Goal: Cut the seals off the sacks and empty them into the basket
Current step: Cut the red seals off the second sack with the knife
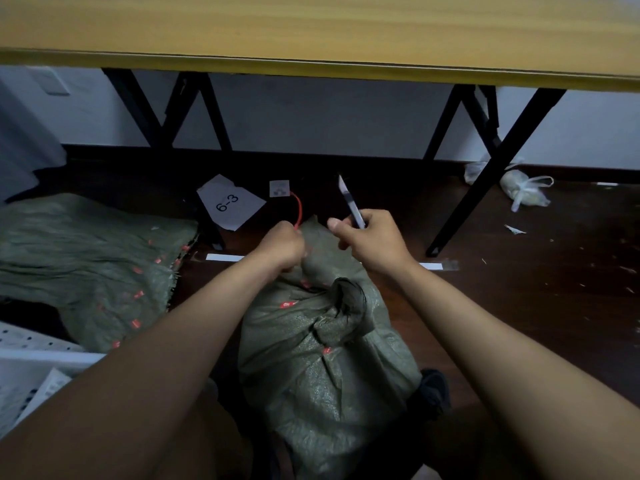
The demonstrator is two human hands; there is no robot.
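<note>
while the left hand [282,245] bunches the neck of the green woven sack [322,344] in curled fingers, with the red seal cord [297,208] rising out of its grip, the right hand [372,242] is curled around the handle of a small knife [350,201], blade pointing up and away from the person. the cord stands nearly upright, arching from the left fist toward a small white tag [279,188] at its far end, so its long axis runs away from the person. the blade sits just to the right of the cord, apart from it, and roughly parallel to it. the knife hand is the nearer one for the cut, which likely calls for the blade to move leftward across the cord, just above the left fist. the sack stands on the dark floor [519,289] between the person's forearms, below the bench [311,29]. a flattened sack [86,258] lies at left, beside the white perforated basket [41,355] at the lower left edge.
</note>
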